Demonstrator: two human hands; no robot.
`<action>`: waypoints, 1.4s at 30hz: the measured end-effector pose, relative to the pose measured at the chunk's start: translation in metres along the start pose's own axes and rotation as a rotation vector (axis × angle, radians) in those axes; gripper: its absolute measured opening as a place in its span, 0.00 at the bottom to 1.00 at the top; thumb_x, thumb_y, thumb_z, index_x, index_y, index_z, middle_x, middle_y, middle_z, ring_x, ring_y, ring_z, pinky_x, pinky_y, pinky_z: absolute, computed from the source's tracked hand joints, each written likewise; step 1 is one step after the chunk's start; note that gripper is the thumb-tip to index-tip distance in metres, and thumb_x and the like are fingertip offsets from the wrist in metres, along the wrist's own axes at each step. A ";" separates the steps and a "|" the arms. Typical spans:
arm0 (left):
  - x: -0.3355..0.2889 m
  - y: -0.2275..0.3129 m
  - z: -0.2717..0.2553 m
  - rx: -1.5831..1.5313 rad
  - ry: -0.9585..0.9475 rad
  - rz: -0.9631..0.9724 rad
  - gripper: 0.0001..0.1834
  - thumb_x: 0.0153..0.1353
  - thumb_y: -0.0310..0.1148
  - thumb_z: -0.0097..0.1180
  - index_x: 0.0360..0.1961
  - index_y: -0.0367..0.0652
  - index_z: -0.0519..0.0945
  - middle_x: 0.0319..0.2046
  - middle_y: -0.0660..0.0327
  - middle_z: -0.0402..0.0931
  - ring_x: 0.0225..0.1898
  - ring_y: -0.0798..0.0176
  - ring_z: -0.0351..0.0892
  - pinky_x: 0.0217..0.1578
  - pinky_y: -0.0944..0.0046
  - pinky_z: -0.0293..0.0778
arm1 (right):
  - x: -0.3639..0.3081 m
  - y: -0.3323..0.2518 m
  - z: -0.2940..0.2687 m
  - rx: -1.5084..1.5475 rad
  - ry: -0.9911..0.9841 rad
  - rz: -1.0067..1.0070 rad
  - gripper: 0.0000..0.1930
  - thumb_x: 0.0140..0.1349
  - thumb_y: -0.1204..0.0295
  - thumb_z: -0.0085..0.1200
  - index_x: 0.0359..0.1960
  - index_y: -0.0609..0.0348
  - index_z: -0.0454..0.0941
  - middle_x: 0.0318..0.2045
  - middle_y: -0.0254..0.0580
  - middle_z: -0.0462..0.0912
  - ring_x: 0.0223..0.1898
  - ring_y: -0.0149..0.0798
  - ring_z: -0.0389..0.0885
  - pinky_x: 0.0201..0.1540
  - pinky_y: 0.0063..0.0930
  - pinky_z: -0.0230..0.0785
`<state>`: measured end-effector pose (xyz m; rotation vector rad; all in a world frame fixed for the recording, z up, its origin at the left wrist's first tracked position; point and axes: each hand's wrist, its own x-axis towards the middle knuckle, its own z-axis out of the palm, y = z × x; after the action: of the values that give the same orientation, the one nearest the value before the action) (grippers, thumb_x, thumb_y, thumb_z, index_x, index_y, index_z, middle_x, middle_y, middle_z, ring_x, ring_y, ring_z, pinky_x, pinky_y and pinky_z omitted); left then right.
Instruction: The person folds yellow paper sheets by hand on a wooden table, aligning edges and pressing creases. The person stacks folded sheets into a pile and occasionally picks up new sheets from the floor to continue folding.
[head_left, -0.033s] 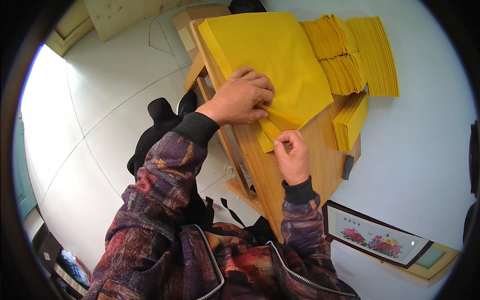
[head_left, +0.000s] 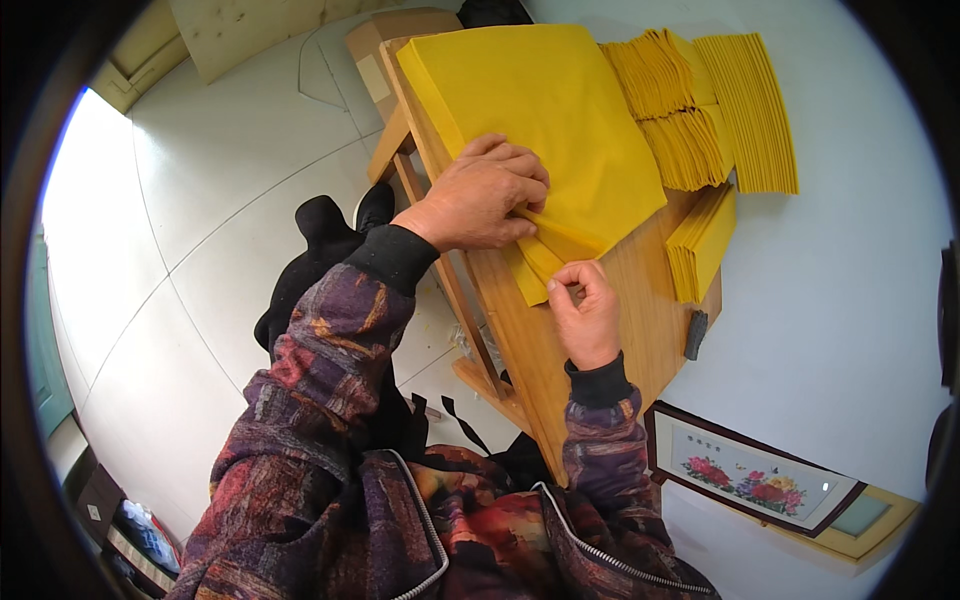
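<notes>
A large yellow cloth [head_left: 540,110] lies in a layered, flat pile over the far part of the wooden table [head_left: 630,300]. My left hand [head_left: 488,192] rests on its near left part, with curled fingers and the thumb gripping a raised fold. Closer to me, my right hand [head_left: 587,308] pinches the cloth's near edge between thumb and forefinger. Between the two hands the fabric is lifted and creased, with a loose corner hanging flat on the wood below. What lies under the fold is hidden.
Folded yellow cloth stacks [head_left: 680,115] stand to the right of the pile, with another upright stack [head_left: 745,110] beyond and a smaller one [head_left: 703,245] nearer. A small dark grey block [head_left: 696,335] sits at the table's right edge. A cardboard box [head_left: 370,65] stands behind; a framed flower picture [head_left: 750,470] is at right.
</notes>
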<state>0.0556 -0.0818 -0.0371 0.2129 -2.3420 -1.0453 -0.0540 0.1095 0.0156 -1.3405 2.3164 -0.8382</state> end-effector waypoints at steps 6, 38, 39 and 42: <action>0.000 0.000 0.000 0.003 -0.006 -0.008 0.10 0.47 0.32 0.66 0.29 0.45 0.78 0.46 0.64 0.75 0.56 0.57 0.68 0.66 0.50 0.51 | 0.002 -0.001 -0.002 0.057 -0.019 0.072 0.04 0.56 0.80 0.57 0.29 0.63 0.73 0.31 0.42 0.74 0.32 0.37 0.75 0.36 0.28 0.70; 0.000 0.001 -0.003 0.015 -0.023 0.015 0.07 0.48 0.32 0.65 0.28 0.46 0.80 0.46 0.63 0.75 0.59 0.56 0.66 0.66 0.47 0.51 | 0.016 0.004 -0.019 -0.049 0.262 -0.142 0.26 0.54 0.71 0.64 0.54 0.58 0.70 0.50 0.41 0.75 0.52 0.37 0.73 0.52 0.32 0.64; 0.000 0.001 -0.003 0.011 -0.024 0.011 0.07 0.48 0.32 0.65 0.28 0.45 0.80 0.46 0.63 0.75 0.59 0.56 0.66 0.66 0.47 0.51 | 0.014 0.006 -0.021 -0.073 0.205 -0.106 0.29 0.52 0.72 0.64 0.56 0.59 0.68 0.51 0.44 0.73 0.54 0.40 0.72 0.53 0.34 0.64; 0.000 -0.001 -0.002 0.003 -0.019 0.013 0.07 0.49 0.32 0.64 0.29 0.45 0.80 0.46 0.63 0.75 0.59 0.56 0.67 0.66 0.46 0.51 | 0.012 0.012 -0.021 -0.128 0.077 -0.050 0.33 0.49 0.75 0.64 0.58 0.62 0.64 0.55 0.51 0.70 0.57 0.48 0.70 0.56 0.38 0.64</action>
<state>0.0565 -0.0838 -0.0360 0.1896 -2.3589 -1.0415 -0.0796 0.1109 0.0241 -1.4477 2.4421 -0.7814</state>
